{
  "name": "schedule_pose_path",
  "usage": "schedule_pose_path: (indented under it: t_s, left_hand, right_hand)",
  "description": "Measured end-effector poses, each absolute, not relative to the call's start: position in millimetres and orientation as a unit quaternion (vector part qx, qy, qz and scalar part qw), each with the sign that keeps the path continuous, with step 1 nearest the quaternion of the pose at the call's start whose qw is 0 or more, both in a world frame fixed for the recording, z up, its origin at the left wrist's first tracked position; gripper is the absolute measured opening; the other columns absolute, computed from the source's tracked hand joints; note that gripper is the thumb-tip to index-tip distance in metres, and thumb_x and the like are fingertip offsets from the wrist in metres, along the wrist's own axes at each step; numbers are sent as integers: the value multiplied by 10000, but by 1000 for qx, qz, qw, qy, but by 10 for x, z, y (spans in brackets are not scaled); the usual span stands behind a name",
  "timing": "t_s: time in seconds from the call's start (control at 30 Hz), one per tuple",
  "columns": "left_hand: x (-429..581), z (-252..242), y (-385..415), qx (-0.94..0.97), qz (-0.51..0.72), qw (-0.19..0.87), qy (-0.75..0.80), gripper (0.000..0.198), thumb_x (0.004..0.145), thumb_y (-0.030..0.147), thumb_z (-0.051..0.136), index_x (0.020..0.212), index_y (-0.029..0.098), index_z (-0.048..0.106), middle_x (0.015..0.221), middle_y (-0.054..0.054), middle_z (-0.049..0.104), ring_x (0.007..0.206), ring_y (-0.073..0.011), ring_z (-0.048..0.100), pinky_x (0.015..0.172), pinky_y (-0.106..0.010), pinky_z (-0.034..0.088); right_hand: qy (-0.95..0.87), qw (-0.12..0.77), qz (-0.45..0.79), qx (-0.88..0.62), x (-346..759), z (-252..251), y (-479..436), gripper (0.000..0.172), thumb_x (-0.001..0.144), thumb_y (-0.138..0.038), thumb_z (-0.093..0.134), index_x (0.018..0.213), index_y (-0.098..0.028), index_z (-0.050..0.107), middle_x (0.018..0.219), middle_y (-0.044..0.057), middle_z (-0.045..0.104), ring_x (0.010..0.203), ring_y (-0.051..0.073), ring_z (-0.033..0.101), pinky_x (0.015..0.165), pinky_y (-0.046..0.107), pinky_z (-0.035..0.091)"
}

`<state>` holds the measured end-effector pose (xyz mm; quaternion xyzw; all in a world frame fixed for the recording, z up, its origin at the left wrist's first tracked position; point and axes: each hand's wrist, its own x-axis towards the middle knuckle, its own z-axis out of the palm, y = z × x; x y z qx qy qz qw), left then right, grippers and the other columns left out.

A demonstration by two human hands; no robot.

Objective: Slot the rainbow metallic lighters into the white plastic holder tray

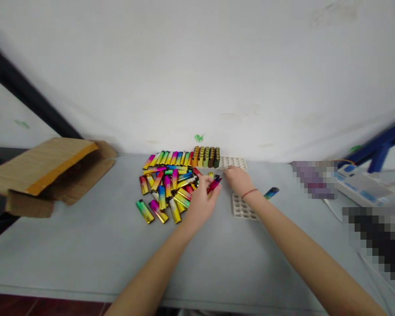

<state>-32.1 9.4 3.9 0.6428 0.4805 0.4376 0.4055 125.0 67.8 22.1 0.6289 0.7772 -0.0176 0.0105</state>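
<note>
My left hand (pixel 202 199) is closed round a magenta lighter (pixel 213 184) at the right side of a loose heap of shiny multicoloured lighters (pixel 162 197). To its right, my right hand (pixel 238 181) has its fingers curled together at the front edge of a white tray with holes (pixel 238 163); what they hold, if anything, is hidden. A second white holed tray (pixel 242 210) lies partly under my right wrist. Beside that forearm rests a blue lighter (pixel 271 192). Behind the heap, lighters (pixel 167 159) lie in a neat row, next to a block of upright lighters (pixel 206 157).
An open cardboard box (pixel 52 164) lies on the left of the grey table (pixel 95 250). On the right are a white power strip (pixel 365 186), cables, and two pixelated items. The white wall (pixel 184 79) stands directly behind the table.
</note>
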Motion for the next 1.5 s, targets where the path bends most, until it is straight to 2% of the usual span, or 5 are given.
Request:
schedule_pose_path:
  t_s: [0.23,0.37,0.47,1.17,1.5]
  left_hand:
    - [-318,66,78,682,442,357,460,258,938,280,505,1179,196,542,1089,-83,701,988,-204,681,903,-350,533]
    - [-304,86,46,711,455,293,450,276,949,247,485,1203,186,576,1147,-96,691,1040,-209,663,946,-356,524]
    - [-280,100,-12,737,465,241,427,310,980,268,446,1249,186,575,1164,-111,659,1106,-210,629,991,-365,498]
    - [-288,60,-13,769,510,79,377,213,972,267,503,1152,177,572,1100,-109,633,1081,-217,594,944,-390,505]
    - [-350,124,33,729,533,190,386,221,976,290,488,1164,194,552,1125,-104,635,1098,-206,603,966,-369,499]
  right_hand:
    - [767,-75,-24,637,1354,308,480,275,1003,-225,401,1081,-151,654,993,155,737,944,246,702,821,342,534]
    - [705,-366,-233,561,1411,482,209,249,955,-354,499,1042,-176,650,871,65,746,734,174,704,663,297,576]
    - [642,-445,-326,532,1370,586,31,315,880,-462,597,964,-171,686,865,67,745,728,173,703,596,281,593]
    - [766,-402,-128,485,1269,729,-267,235,925,-219,554,1034,-252,759,1041,36,775,947,212,728,887,347,587]
    - [734,-447,-210,467,1277,687,-118,245,913,-397,615,998,-230,771,1040,58,777,970,225,723,889,360,579]
